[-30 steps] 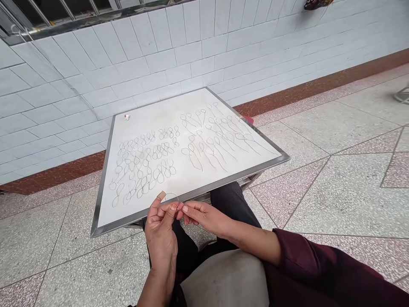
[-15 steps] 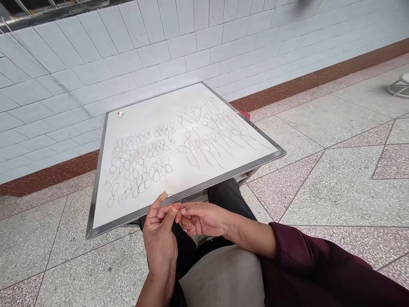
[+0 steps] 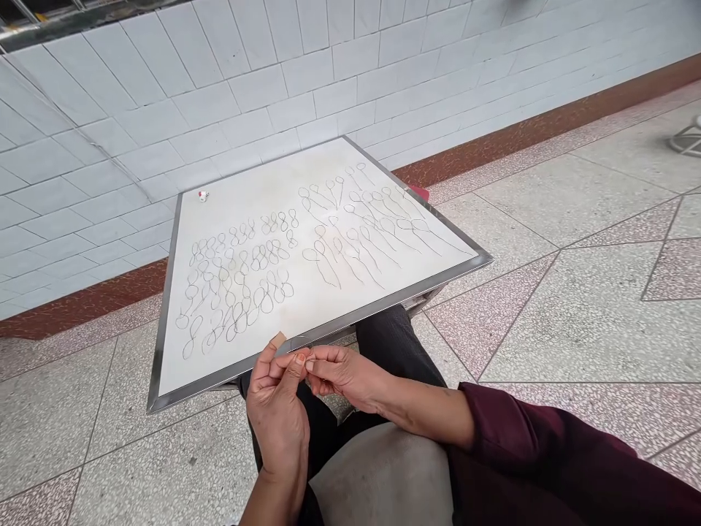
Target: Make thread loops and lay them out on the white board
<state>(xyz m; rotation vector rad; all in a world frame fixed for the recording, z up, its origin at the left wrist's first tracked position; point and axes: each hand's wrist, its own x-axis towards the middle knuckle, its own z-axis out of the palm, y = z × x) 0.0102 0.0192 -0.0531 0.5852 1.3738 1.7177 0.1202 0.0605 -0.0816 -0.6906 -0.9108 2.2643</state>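
Observation:
My left hand (image 3: pixel 278 413) is closed in a pinch, thumb against finger, on a thin wire (image 3: pixel 299 337) just off the table's near edge. A tan wrap (image 3: pixel 279 339) covers the tip of its raised forefinger. Fingertip to fingertip with it, my right hand (image 3: pixel 350 376) pinches the same wire. Only a faint curve of the wire shows above the fingers; the rest is hidden. On the white table (image 3: pixel 263 172) lie several figure-eight wires (image 3: pixel 266 303) at the left and several single-loop wires with long tails (image 3: pixel 323 272) at the right.
A small white-and-red item (image 3: pixel 204 196) sits near the table's far left corner. The table has a grey metal rim (image 3: pixel 219 376) and stands against a white tiled wall (image 3: pixel 307 80). My knees are under its near edge. A round-framed stool (image 3: pixel 684 142) is far right.
My right hand has turned, its fingers curling closer to the left fingertips. The wire tail that hung below it is out of sight, and the loop above looks fainter. My left hand stays nearly still.

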